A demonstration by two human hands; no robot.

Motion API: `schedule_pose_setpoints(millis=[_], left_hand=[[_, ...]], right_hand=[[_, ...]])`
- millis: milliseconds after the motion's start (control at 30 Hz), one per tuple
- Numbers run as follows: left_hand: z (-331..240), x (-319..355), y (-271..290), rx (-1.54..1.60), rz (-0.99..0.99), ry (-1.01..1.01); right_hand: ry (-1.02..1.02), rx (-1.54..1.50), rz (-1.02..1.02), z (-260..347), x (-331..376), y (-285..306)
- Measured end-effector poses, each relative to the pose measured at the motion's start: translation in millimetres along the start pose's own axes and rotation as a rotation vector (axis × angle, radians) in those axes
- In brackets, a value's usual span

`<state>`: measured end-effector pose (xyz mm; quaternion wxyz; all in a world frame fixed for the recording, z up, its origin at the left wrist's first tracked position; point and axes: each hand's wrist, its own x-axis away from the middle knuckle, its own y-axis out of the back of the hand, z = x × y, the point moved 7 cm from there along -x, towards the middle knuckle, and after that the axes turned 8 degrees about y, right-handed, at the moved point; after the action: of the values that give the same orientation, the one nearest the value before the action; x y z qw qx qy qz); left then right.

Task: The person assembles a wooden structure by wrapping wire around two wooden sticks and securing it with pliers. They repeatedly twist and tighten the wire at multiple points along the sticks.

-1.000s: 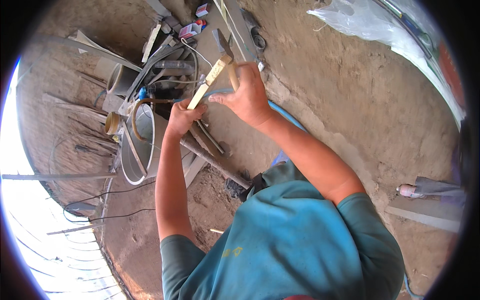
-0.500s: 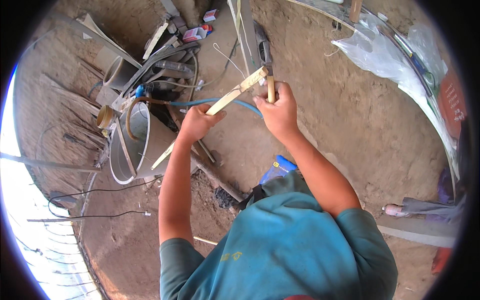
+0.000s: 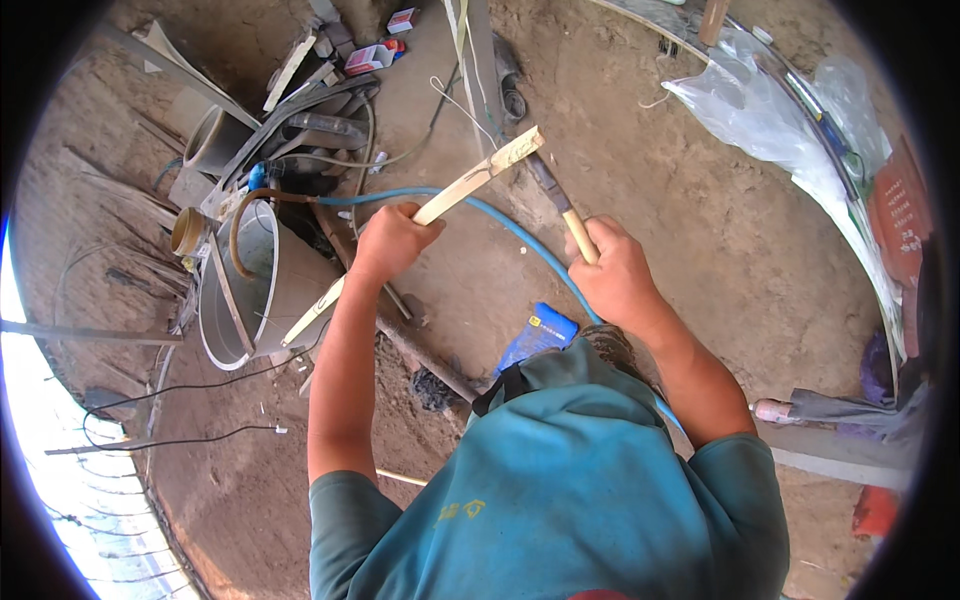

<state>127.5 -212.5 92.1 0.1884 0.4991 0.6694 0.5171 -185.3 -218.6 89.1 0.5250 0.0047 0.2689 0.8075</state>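
Observation:
My left hand (image 3: 392, 243) is closed round a long pale wooden strip (image 3: 478, 180), which slants up to the right. The strip's thin lower end sticks out beside my left forearm, above the grey bucket (image 3: 222, 335). My right hand (image 3: 617, 275) grips the wooden handle of a tool with a dark metal upper part (image 3: 551, 187). That tool's far end meets or lies just behind the strip's upper end; I cannot make out its full shape.
A blue hose (image 3: 535, 244) curves over the dirt floor behind the strip. Scrap pieces and a clear bottle (image 3: 325, 130) are heaped at the upper left. A blue packet (image 3: 538, 335) lies near my body. White plastic sheeting (image 3: 745, 105) hangs at the right.
My right hand has drawn down and to the right with the tool, baring more of its handle and dark metal part. My left hand still holds the strip in nearly the same place.

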Motion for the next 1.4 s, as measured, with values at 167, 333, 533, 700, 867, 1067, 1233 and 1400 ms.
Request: schedule_pose_setpoints(millis=[167, 333, 533, 700, 867, 1067, 1233, 1400], left_hand=[[-8.7, 2.7, -1.3, -0.016, -0.027, -0.014], [-25.7, 5.3, 5.7, -0.009, -0.005, 0.019], [-25.2, 13.1, 9.9, -0.011, -0.019, 0.051], [-28.5, 8.8, 11.5, 0.005, -0.06, -0.012], [-18.4, 0.7, 12.3, 0.011, -0.074, -0.005], [-26.0, 0.7, 7.1, 0.027, -0.064, -0.025], [-28.0, 6.9, 10.6, -0.03, -0.018, 0.054], [-26.6, 10.0, 16.8, -0.021, -0.06, 0.088]], right_hand=[[0.048, 0.077, 0.359, 0.8, 13.2, -7.7], [-0.002, -0.125, 0.013, 5.3, 10.2, -12.1], [-0.058, -0.065, -0.022, -1.5, -10.3, 3.3], [0.106, -0.05, 0.124, -8.6, 5.4, -15.6], [-0.179, -0.094, 0.027, -16.7, -9.8, 36.1], [0.171, 0.049, 0.326, 6.4, -3.8, -4.5], [-0.204, -0.112, 0.156, -6.6, -20.8, 3.9], [-0.153, -0.196, 0.082, -22.2, -22.4, 8.1]])
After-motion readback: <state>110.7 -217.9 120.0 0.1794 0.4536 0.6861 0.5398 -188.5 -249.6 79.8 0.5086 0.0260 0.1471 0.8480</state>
